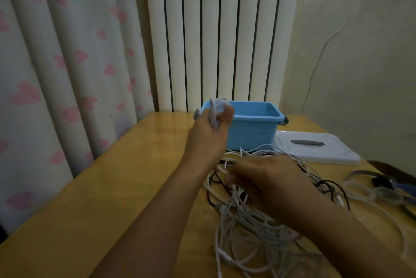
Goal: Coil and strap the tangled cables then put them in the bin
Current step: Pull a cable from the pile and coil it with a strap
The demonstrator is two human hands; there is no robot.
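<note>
While the left hand [208, 123] grips a small coil raised beside the bin [254, 128], the right hand [267, 178] rests on the cables [252, 226]. Its grasp cannot be judged. Bin lies just right of the coil; left hand nearer.

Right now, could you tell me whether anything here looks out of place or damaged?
The cables lie in one tangled heap on the table before the blue bin, not coiled. A thin dark crack runs down the wall at right. The left hand holds a small blurred bundle.
</note>
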